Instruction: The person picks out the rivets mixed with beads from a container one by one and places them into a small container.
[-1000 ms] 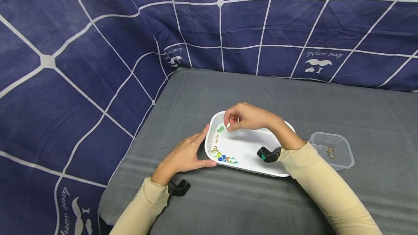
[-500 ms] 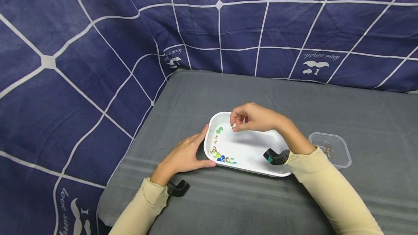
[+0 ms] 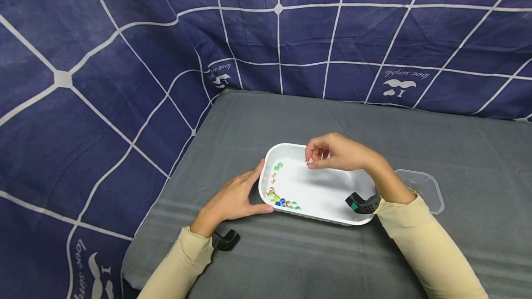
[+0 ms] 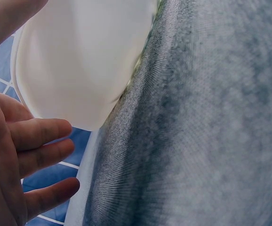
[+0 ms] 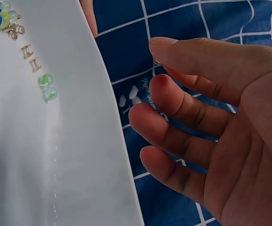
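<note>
A white tray (image 3: 324, 193) holds two green marbles (image 3: 278, 166), a few small gold pieces (image 3: 273, 178) and a cluster of coloured marbles (image 3: 282, 201) along its left side. Spread at the tray's left end, the left hand (image 3: 234, 197) touches its rim with thumb and fingers; in the left wrist view the hand (image 4: 28, 146) lies against the tray wall (image 4: 75, 70). Above the tray's back part, the right hand (image 3: 338, 152) pinches a small gold piece (image 3: 307, 162). The right wrist view shows this hand (image 5: 211, 113) with the piece mostly hidden between thumb and finger.
A clear plastic container (image 3: 430, 193) with gold pieces in it stands right of the tray, partly hidden by the right forearm. Grey cloth (image 3: 266, 119) covers the surface, and a blue curtain with white lines (image 3: 307, 36) hangs behind and at the left.
The right hand has moved right, away from the two green marbles, with a gold piece between its fingertips. The left hand has stayed at the tray's left end.
</note>
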Motion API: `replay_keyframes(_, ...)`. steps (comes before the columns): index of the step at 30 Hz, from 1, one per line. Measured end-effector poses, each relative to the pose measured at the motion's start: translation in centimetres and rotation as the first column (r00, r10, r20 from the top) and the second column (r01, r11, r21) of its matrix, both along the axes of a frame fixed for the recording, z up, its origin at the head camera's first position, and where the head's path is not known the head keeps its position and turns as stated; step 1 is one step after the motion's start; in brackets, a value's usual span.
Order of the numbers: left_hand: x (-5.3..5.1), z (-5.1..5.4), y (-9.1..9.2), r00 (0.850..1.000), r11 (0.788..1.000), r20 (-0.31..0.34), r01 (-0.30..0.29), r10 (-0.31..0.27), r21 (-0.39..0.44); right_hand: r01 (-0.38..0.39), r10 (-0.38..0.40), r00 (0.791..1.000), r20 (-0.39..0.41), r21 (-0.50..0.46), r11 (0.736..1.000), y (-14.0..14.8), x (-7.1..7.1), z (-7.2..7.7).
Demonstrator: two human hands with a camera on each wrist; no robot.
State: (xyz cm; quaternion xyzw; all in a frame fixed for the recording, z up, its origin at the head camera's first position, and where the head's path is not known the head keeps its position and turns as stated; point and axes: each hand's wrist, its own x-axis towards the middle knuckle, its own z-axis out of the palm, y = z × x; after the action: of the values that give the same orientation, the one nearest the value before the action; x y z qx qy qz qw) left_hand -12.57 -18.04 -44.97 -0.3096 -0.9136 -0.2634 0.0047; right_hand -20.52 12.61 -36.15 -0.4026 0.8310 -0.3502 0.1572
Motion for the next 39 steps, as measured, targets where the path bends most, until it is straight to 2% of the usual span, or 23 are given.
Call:
replay_keyframes(11,0.0,0.1,0.0,1.000,1.000,0.005,0.001,-0.001,0.002,0.005,-0.005,1.000,-0.007,-0.024,1.000,1.6,0.7,-0.1)
replay_keyframes(23,0.1,0.0,-0.1,1.000,1.000,0.007,0.003,-0.003,0.010,0.091,-0.090,0.996,0.025,-0.042,0.995,3.9,1.6,-0.1)
replay_keyframes(35,0.0,-0.1,-0.1,1.000,1.000,0.000,0.013,-0.013,0.018,0.104,-0.108,0.994,-0.033,-0.103,0.989,6.8,2.3,-0.2)
replay_keyframes(39,0.0,0.0,-0.1,1.000,1.000,0.008,0.010,-0.010,0.015,0.115,-0.119,0.992,-0.029,-0.127,0.985,7.8,2.5,-0.1)
